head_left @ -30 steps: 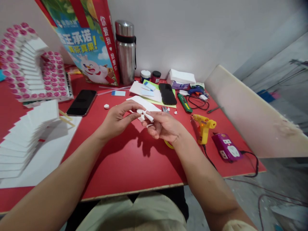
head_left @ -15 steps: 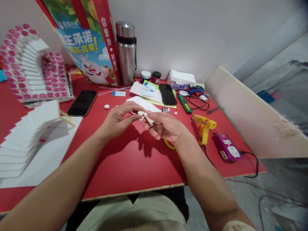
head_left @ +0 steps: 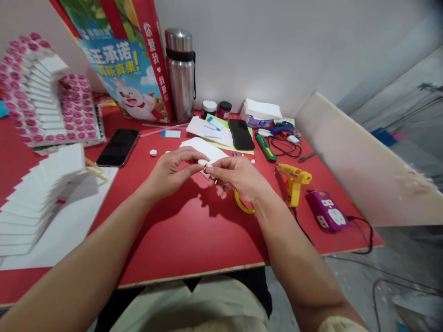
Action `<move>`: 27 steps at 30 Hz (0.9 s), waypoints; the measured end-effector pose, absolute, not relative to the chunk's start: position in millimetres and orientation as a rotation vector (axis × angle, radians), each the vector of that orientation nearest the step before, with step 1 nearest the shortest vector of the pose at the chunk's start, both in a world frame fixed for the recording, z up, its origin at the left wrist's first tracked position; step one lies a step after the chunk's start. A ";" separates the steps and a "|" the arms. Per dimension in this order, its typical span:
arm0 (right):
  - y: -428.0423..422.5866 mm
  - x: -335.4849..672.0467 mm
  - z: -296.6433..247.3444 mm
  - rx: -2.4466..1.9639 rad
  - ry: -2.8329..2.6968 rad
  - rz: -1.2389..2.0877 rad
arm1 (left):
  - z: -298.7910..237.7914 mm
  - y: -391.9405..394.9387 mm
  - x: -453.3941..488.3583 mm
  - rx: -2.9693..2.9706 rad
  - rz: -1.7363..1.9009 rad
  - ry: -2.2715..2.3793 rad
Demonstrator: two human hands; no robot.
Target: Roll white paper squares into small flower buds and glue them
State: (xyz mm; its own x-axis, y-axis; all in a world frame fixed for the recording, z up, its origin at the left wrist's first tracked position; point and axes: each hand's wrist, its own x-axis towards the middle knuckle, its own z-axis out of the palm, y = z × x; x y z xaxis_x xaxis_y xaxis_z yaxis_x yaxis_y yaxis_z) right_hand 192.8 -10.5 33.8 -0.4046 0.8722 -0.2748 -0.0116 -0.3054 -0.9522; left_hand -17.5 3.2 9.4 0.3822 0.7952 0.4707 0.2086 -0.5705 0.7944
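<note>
Small white coil (head_left: 202, 162) sits between the two hands, held up over the red table (head_left: 187, 240) near its middle. I see the left hand (head_left: 169, 173) pinching it between thumb and forefinger, wrist angled in from the left. On the other side, the right hand (head_left: 242, 175) has its thumb and forefinger closed on the coil's right edge, though those fingertips hide the exact spot; its remaining fingers curl loosely beneath.

Just behind the fingers I have a white sheet (head_left: 204, 146) lying flat. Scissors (head_left: 239, 204) lie partly under the right hand, one yellow loop showing on the near side. A small white disc (head_left: 153, 152) rests on the tabletop to the left of the hands.

Farther right I make out a green cutter (head_left: 266, 148), a yellow glue gun (head_left: 293, 184) with an orange light showing, and a purple power block (head_left: 327, 213). A black phone (head_left: 241, 135) lies on papers beyond the hands, and another phone (head_left: 118, 147) lies to the left, near a fanned stack of white pieces (head_left: 41, 198). At the back, a steel flask (head_left: 180, 80) stands upright beside a printed bag (head_left: 121, 60).
</note>
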 end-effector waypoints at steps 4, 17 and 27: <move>-10.9 191.4 33.2 -1.170 -1.315 1.741 | 9.5 3.0 -17.2 1.990 1.171 0.904; -18.9 180.8 33.7 -1.243 -1.521 1.353 | 7.6 2.4 -12.7 1.811 1.216 1.011; -20.7 175.6 19.3 -1.351 -1.861 0.605 | 3.1 -0.5 -6.5 1.579 1.214 1.011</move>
State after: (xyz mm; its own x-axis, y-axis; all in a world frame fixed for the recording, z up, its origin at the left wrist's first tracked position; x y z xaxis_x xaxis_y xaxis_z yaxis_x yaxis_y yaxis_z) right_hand 175.6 -20.7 19.3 -0.1668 0.9416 0.2924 0.5897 0.3329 -0.7358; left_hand -6.5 -0.5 3.1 0.1916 0.9453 0.2641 0.0886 -0.2846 0.9545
